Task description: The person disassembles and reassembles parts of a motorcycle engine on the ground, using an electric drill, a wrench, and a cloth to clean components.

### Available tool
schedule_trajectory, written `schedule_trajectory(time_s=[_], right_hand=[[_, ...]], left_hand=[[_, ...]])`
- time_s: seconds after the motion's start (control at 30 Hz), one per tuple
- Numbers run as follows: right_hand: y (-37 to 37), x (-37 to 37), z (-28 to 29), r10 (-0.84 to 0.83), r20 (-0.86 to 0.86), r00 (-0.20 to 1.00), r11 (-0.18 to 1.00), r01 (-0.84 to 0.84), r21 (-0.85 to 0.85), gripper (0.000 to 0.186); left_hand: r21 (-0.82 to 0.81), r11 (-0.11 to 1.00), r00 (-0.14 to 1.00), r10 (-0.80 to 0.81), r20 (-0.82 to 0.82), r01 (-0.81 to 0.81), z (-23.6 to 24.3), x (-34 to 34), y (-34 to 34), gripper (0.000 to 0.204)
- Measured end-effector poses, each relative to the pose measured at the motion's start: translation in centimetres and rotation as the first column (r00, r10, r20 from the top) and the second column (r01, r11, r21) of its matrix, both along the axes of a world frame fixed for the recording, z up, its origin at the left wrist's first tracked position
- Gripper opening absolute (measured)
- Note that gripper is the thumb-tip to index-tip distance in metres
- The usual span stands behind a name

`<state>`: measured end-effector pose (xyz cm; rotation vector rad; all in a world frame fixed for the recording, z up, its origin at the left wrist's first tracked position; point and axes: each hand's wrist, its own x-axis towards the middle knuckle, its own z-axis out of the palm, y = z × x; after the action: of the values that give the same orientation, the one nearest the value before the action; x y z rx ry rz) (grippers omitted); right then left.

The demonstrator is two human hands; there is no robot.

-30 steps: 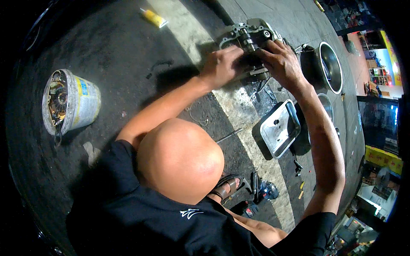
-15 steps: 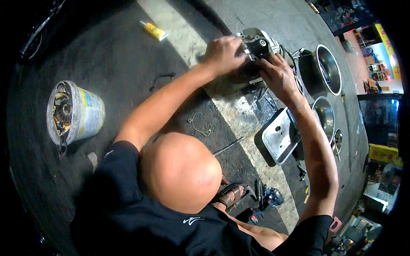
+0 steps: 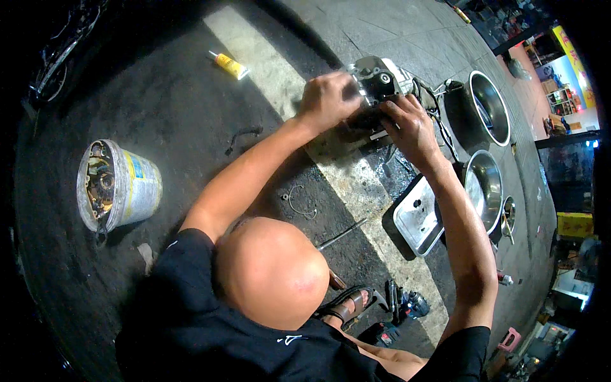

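dark striped ground point(image 3: 172, 102), lit shop point(image 3: 568, 99), right hand point(image 3: 410, 127) at metal engine point(image 3: 384, 79), left hand point(image 3: 326, 100) farther up it than before, grasps unclear

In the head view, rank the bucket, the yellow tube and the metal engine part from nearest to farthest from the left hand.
From the left hand:
1. Metal engine part: at the hand, to its right.
2. Yellow tube: on the ground, up and left.
3. Bucket: lower down, far left of the picture.
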<state>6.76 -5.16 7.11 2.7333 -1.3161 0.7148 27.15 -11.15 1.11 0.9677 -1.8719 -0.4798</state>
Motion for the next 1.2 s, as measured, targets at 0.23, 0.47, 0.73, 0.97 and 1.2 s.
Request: schedule_trajectory(time_s=[0.23, 0.47, 0.73, 0.97, 1.2], right_hand=[[0.1, -0.4, -0.3, -0.013, 0.025, 1.0, 1.0, 0.012, 0.01, 0.027], [-0.6, -0.1, -0.1, -0.015, -0.007, 1.0, 1.0, 0.015, 0.003, 0.026], [0.3, -0.1, 0.0, -0.056, -0.039, 0.998, 0.997, 0.058, 0.052, 0.027], [0.7, 0.8, 0.6, -0.094, -0.095, 0.991, 0.991, 0.102, 0.086, 0.037], [0.4, 0.7, 0.5, -0.067, -0.124, 0.99, 0.996, 0.073, 0.043, 0.047]], left_hand=[[-0.113, 0.993, 0.999, 0.044, 0.023, -0.041, -0.2, -0.4, 0.0, 0.022], [-0.05, 0.999, 1.0, -0.015, 0.012, 0.016, 0.1, -0.2, -0.5, 0.022], [-0.047, 0.999, 1.0, -0.016, 0.015, 0.016, 0.0, -0.2, -0.4, 0.02], [-0.105, 0.994, 0.997, -0.004, -0.074, -0.004, -0.7, -0.1, 0.0, 0.019], [-0.106, 0.994, 0.997, -0.028, -0.067, 0.021, -0.7, 0.0, -0.4, 0.019]])
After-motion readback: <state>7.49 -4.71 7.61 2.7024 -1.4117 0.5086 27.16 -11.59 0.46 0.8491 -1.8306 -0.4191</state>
